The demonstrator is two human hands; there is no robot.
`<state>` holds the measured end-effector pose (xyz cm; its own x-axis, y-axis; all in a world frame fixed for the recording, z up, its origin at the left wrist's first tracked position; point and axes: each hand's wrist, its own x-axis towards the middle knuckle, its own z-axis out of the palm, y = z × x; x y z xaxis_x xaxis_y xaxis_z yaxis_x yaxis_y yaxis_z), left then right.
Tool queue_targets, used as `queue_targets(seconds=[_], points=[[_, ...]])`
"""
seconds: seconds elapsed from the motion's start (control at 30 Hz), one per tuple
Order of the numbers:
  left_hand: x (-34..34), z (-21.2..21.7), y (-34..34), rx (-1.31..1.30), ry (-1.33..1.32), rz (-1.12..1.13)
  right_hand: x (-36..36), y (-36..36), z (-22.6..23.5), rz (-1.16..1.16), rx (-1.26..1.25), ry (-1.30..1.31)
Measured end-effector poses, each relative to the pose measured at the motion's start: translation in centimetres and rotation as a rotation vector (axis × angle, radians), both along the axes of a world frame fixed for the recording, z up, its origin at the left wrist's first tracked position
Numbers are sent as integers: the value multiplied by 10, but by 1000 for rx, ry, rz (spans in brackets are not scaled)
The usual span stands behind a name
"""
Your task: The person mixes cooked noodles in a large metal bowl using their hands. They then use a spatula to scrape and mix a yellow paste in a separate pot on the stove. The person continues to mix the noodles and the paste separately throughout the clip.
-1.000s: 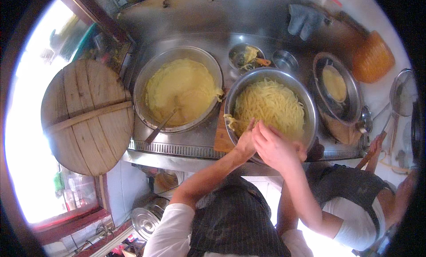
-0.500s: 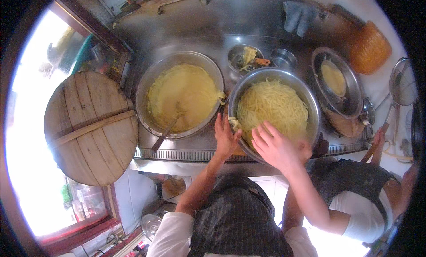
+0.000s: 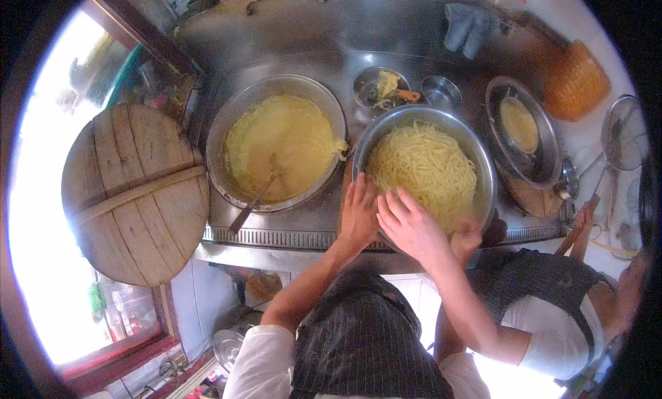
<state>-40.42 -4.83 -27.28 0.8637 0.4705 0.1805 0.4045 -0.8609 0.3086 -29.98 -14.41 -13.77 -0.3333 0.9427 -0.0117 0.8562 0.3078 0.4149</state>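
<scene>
A wide metal bowl (image 3: 485,166) is heaped with pale yellow noodle strips (image 3: 422,158). My left hand (image 3: 358,209) rests over its near left rim, fingers stretched forward; my thumb is poorly seen. At the near right rim, my right hand (image 3: 465,240) is curled like a fist, and what lies inside it is hidden. Between them, a co-worker's hand (image 3: 407,223) crosses over my right arm and spreads its fingers above the bowl's near left edge. To the left stands a large pot (image 3: 216,134) of yellow, soupy food with a long-handled utensil (image 3: 252,209) in it.
A round wooden lid (image 3: 134,196) stands at far left. Behind the bowl are a small pan (image 3: 363,78) and a small metal bowl (image 3: 441,92). On the right, a tilted basin (image 3: 493,106) and strainer (image 3: 624,137) stand near the co-worker's other hand (image 3: 583,223), which holds a handle.
My left hand has moved onto the rim, covering the scrap of noodles seen there. The co-worker's hand has slid left toward it. My right hand now shows more clearly at the near right rim.
</scene>
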Motion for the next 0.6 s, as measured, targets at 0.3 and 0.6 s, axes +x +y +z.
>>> queue_targets(seconds=[0.3,0.6], points=[[46,23,-29,171,528,-116,4,-5,11,-46,7,-16],[57,37,2,217,702,-220,3,-13,15,-50,-36,-20]])
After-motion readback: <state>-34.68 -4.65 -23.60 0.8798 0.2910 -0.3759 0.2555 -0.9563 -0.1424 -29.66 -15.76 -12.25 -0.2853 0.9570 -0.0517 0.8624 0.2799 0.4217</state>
